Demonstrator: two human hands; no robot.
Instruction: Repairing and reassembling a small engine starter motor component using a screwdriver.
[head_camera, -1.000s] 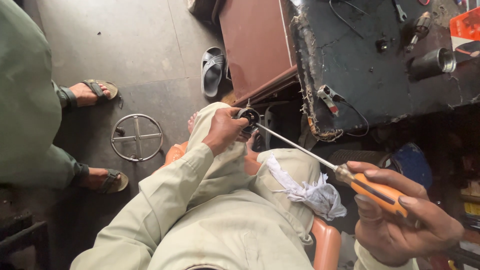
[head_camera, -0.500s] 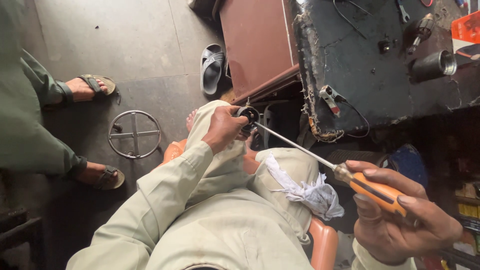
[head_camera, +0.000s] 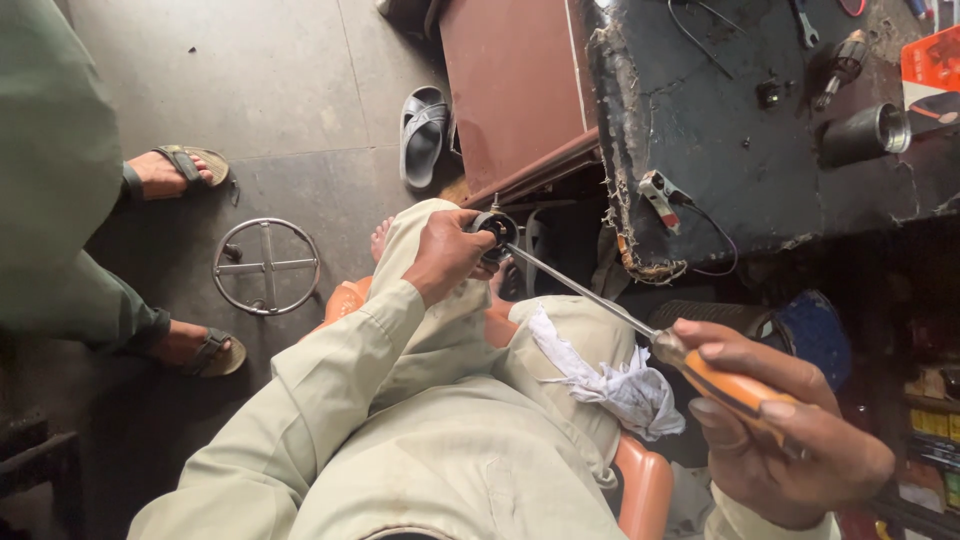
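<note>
Grey concrete floor (head_camera: 250, 90) and a battered dark workbench (head_camera: 760, 170) frame a seated worker in pale khaki, viewed from above. At the knee, beside the bench's ragged near corner, the left hand (head_camera: 445, 255) is closed around a small round black part (head_camera: 495, 230), held against the leg. The right hand (head_camera: 790, 440), below the bench toward the lower right, is clenched on the orange handle of a long screwdriver (head_camera: 640, 320); its steel shaft runs up and left from that fist until the tip meets the black part. The two hands are well apart, joined only by the tool.

A crumpled white rag (head_camera: 610, 375) lies on the thigh just under the shaft, between the hands. An orange seat (head_camera: 645, 490) shows beneath the worker's legs, and a bare foot (head_camera: 382, 238) shows left of the part.

On the bench top lie a dark metal cylinder (head_camera: 860, 135), a small white and red plug with a wire (head_camera: 660, 195) near the frayed edge, and an orange box (head_camera: 930, 70) at the far right corner. A brown panel (head_camera: 510, 90) adjoins the bench's left side, with a grey sandal (head_camera: 422, 135) on the floor next to it. Farther left of the bench, a round metal ring with crossed spokes (head_camera: 266, 267) rests on the floor, and beyond it stand another person's sandalled feet (head_camera: 180, 172) and green clothing (head_camera: 50, 170).
</note>
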